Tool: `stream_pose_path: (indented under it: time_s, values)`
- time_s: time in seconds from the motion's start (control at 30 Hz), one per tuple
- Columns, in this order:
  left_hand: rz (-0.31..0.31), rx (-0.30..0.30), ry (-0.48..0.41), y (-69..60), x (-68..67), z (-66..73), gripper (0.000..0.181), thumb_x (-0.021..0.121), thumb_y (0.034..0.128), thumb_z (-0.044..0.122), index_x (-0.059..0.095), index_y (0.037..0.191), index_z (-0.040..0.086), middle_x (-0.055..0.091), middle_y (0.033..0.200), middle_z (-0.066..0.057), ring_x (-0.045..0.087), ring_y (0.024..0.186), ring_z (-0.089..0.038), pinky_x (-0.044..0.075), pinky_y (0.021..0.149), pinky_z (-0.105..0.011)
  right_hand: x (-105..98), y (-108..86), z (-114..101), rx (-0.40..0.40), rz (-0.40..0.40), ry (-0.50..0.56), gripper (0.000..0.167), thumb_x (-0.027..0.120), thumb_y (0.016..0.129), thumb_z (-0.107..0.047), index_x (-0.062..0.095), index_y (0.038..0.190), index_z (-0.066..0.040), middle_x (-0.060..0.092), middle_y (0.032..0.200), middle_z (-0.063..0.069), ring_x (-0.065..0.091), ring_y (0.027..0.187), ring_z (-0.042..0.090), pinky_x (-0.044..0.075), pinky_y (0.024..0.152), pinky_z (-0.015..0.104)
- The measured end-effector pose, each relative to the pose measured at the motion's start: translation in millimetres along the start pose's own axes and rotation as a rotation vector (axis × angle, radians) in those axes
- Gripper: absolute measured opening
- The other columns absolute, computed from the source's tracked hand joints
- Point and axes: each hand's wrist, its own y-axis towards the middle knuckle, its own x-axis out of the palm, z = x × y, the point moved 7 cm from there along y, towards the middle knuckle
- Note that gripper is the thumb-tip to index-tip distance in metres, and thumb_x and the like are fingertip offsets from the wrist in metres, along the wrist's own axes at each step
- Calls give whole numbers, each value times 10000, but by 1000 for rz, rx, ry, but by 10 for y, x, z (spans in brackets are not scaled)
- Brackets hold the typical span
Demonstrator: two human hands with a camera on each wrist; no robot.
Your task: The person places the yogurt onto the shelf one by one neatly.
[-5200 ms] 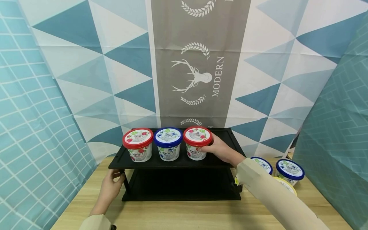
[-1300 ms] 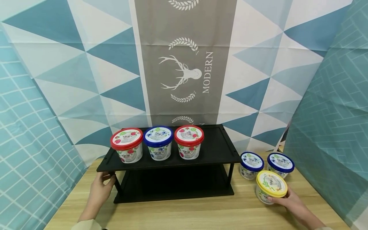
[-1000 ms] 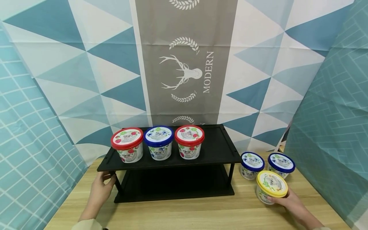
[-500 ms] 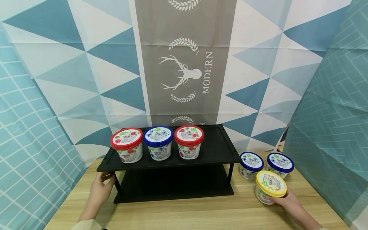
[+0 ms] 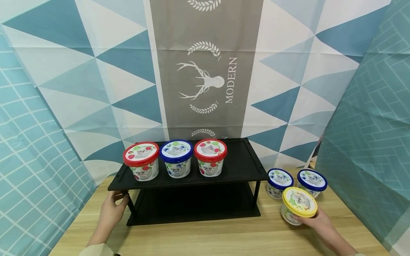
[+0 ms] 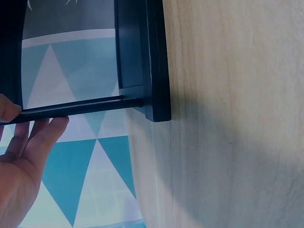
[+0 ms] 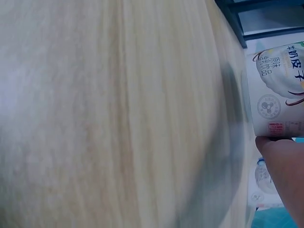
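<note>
In the head view my right hand holds a yellow-lidded paper tub by its side, slightly tilted. The right wrist view shows my thumb against the printed wall of this tub; its shadow falls on the wood. My left hand grips the front left post of a black two-tier rack. Thumb and fingers lie on opposite sides of that post in the left wrist view. On the top tier, from the left, stand a red-lidded tub, a blue-lidded tub and a second red-lidded tub.
Right of the rack, two more blue-lidded tubs, a nearer one and a farther one, stand on the wooden table behind the yellow-lidded tub. A patterned cloth hangs behind the rack, with tile-print cloths at both sides.
My right hand has let go of the right red-lidded tub on the rack and taken hold of the yellow-lidded tub, which has just shifted slightly up and left. My left hand stays put.
</note>
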Motion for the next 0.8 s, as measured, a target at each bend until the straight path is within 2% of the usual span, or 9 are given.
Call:
stream_pose_path:
  time_s: [0.13, 0.23, 0.27, 0.37, 0.47, 0.5, 0.6, 0.67, 0.8]
  values:
    - [-17, -4, -15, -3, 1, -1, 336, 505, 926, 56, 436, 1254, 28, 558, 1142, -247, 571, 1031, -447, 464, 624, -197, 28, -17, -56, -15, 2, -19, 955, 712, 826, -310, 84, 1462, 25, 285, 1457, 251, 403, 938, -142, 395, 797, 121]
    - [-21, -10, -17, -4, 0, 1, 332, 504, 928, 60, 437, 1252, 31, 555, 1145, -251, 571, 1036, -447, 462, 629, -199, 48, -29, -88, -18, 6, -36, 947, 714, 824, -309, 98, 1454, 37, 298, 1447, 260, 463, 1042, -6, 394, 803, 132]
    - [-18, -11, -14, -3, -2, 2, 329, 509, 926, 63, 443, 1247, 35, 560, 1140, -246, 606, 1000, -381, 464, 632, -199, 56, -29, -96, -18, 8, -40, 943, 714, 825, -307, 101, 1452, 42, 302, 1443, 266, 482, 1091, 73, 398, 814, 147]
    - [-9, -3, -6, -3, -4, 11, 325, 519, 919, 57, 454, 1237, 40, 570, 1126, -237, 611, 989, -361, 466, 637, -203, 92, -27, -118, -23, 0, -33, 932, 712, 830, -285, 101, 1448, 51, 304, 1439, 276, 459, 1201, 248, 413, 853, 197]
    - [5, 3, 14, -3, -9, 16, 324, 535, 910, 54, 469, 1227, 50, 585, 1109, -218, 622, 950, -288, 471, 642, -202, 126, -26, -141, -26, -1, -28, 924, 713, 831, -270, 105, 1447, 52, 307, 1436, 280, 408, 1256, 332, 425, 910, 272]
    - [6, 6, 15, -4, -8, 18, 325, 534, 909, 51, 468, 1228, 48, 585, 1108, -221, 608, 978, -356, 471, 640, -203, 138, -29, -150, -27, -3, -22, 923, 714, 830, -263, 104, 1447, 52, 305, 1438, 280, 405, 1259, 334, 426, 929, 294]
    - [6, 6, 16, -2, -6, 14, 326, 533, 909, 50, 467, 1228, 48, 585, 1110, -223, 607, 982, -365, 471, 636, -200, 164, -36, -172, -23, 1, -17, 926, 720, 825, -262, 110, 1446, 54, 308, 1436, 284, 397, 1268, 354, 420, 982, 375]
    - [1, 7, 3, -3, -3, 11, 328, 525, 914, 49, 457, 1235, 42, 578, 1117, -234, 587, 1011, -423, 469, 631, -199, 184, -38, -187, -23, -2, -7, 934, 722, 822, -259, 103, 1448, 54, 301, 1438, 289, 385, 1279, 378, 404, 1011, 431]
    - [-13, -3, -10, -3, 1, -6, 330, 513, 925, 60, 445, 1247, 43, 567, 1130, -243, 577, 1033, -444, 467, 632, -203, 223, -33, -215, -35, -11, -2, 928, 723, 820, -251, 110, 1452, 42, 311, 1437, 281, 411, 1262, 353, 421, 996, 404]
